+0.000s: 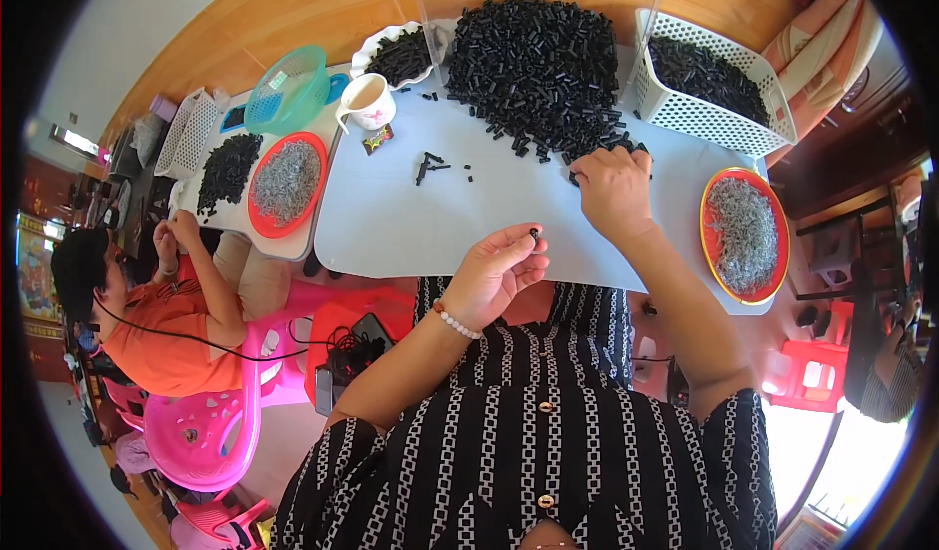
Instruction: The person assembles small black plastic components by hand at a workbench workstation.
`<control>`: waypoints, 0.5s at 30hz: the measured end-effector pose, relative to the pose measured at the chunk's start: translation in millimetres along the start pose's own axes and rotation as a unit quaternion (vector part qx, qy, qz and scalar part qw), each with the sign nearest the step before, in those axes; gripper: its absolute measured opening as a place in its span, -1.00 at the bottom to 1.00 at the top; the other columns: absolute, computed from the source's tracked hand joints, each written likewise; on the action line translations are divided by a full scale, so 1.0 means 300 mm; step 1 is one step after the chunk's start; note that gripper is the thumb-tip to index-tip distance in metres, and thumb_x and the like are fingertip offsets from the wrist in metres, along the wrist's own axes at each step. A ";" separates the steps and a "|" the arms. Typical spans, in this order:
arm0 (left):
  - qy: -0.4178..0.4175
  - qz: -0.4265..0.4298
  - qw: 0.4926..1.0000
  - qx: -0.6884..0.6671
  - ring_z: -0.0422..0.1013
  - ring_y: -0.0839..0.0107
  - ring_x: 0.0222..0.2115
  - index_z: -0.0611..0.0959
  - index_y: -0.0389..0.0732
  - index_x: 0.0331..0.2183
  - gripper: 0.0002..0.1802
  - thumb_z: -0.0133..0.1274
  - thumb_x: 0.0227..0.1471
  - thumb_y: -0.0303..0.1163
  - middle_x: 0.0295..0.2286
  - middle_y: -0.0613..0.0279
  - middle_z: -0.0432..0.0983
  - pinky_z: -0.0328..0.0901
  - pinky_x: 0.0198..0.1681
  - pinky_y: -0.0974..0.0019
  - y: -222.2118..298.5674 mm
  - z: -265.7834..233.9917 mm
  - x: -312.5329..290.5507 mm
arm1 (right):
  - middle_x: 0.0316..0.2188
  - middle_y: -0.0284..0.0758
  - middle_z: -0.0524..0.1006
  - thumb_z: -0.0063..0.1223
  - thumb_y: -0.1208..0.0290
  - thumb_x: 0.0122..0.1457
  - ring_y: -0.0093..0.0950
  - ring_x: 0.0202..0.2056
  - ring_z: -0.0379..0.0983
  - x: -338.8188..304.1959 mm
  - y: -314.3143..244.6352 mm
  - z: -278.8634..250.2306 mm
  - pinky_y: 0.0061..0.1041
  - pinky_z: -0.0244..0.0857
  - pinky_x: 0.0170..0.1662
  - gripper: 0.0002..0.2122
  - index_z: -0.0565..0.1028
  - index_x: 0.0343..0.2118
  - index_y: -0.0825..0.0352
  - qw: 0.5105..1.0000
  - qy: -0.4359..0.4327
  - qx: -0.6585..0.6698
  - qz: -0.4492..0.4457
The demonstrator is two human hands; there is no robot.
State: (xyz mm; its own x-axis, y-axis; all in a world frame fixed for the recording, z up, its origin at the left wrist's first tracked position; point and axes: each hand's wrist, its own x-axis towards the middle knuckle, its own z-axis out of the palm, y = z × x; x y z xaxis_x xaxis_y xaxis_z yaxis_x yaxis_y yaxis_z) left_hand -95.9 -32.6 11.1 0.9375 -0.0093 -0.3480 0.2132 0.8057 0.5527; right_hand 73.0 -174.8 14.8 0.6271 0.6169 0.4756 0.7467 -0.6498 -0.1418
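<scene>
Between the thumb and fingers of my left hand (494, 271) is a small black plastic tube (535, 233), held above the table's near edge. My right hand (614, 188) reaches to the near right edge of a big heap of black plastic tubes (533, 66). Its fingers curl down into the loose pieces, and whatever they pinch is hidden beneath them. A few longer black pieces (427, 168) lie apart on the grey table (391, 227), left of the heap. To the right stands a red plate (706, 242) filled with small silvery parts (745, 235).
A white perforated basket (714, 130) of black pieces stands at the far right. At the back left are a white bowl (359, 61), a mug (368, 102) and a small packet (378, 139). Leftward, a person in orange (176, 325) works beside another red plate (318, 174).
</scene>
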 end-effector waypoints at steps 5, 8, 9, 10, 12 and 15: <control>-0.038 0.004 0.999 -0.004 0.49 0.50 -0.35 0.54 -0.16 -0.16 -0.81 -0.04 0.17 -0.40 -0.32 0.33 0.53 0.40 -0.22 0.39 -0.009 0.006 -0.007 | -0.49 -0.51 0.51 0.11 0.46 -0.09 -0.46 -0.33 0.37 0.062 -0.053 0.050 -0.39 0.08 -0.16 -0.92 0.57 -0.49 0.13 0.997 0.015 -0.017 -0.071; -0.052 0.002 0.999 -0.008 0.49 0.49 -0.34 0.53 -0.17 -0.15 -0.81 -0.05 0.18 -0.41 -0.32 0.31 0.53 0.40 -0.21 0.38 0.000 0.015 -0.006 | -0.55 -0.49 0.48 -0.01 0.45 -0.06 -0.46 -0.35 0.34 0.092 -0.056 0.102 -0.39 0.06 -0.16 -0.93 0.51 -0.57 0.14 0.992 -0.024 -0.091 -0.087; -0.053 0.005 0.999 -0.010 0.49 0.49 -0.34 0.53 -0.17 -0.15 -0.81 -0.05 0.18 -0.42 -0.32 0.30 0.53 0.40 -0.21 0.38 0.004 0.014 -0.010 | -0.55 -0.49 0.48 -0.01 0.45 -0.06 -0.46 -0.35 0.34 0.095 -0.062 0.108 -0.39 0.06 -0.16 -0.93 0.51 -0.57 0.14 0.992 -0.023 -0.090 -0.090; -0.054 0.008 0.998 -0.013 0.49 0.49 -0.34 0.53 -0.18 -0.15 -0.81 -0.06 0.18 -0.42 -0.32 0.29 0.53 0.40 -0.21 0.37 0.008 0.012 -0.013 | -0.57 -0.48 0.46 -0.01 0.46 -0.07 -0.45 -0.36 0.34 0.094 -0.066 0.112 -0.39 0.06 -0.16 -0.94 0.48 -0.59 0.15 0.991 -0.023 -0.098 -0.091; -0.055 0.012 0.998 -0.012 0.49 0.48 -0.34 0.52 -0.18 -0.15 -0.81 -0.06 0.18 -0.42 -0.32 0.29 0.53 0.40 -0.21 0.37 0.016 0.009 -0.016 | -0.58 -0.47 0.45 -0.01 0.47 -0.08 -0.45 -0.36 0.34 0.095 -0.075 0.113 -0.39 0.06 -0.16 -0.94 0.45 -0.62 0.15 0.990 -0.024 -0.105 -0.093; -0.058 0.013 0.998 -0.012 0.49 0.48 -0.34 0.52 -0.19 -0.15 -0.81 -0.07 0.18 -0.43 -0.32 0.28 0.53 0.40 -0.21 0.37 0.016 0.011 -0.017 | -0.60 -0.46 0.44 -0.02 0.49 -0.09 -0.45 -0.37 0.33 0.096 -0.083 0.102 -0.39 0.06 -0.16 -0.95 0.42 -0.60 0.16 0.989 -0.018 -0.108 -0.104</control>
State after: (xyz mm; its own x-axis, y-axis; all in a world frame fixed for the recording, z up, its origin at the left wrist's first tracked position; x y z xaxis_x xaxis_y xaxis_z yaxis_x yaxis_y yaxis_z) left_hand -98.7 -30.6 18.2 0.9683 -0.0553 -0.2437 0.1832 0.8204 0.5417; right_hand 79.1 -127.4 5.5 0.4751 0.7605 0.4425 0.7987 -0.5838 0.1458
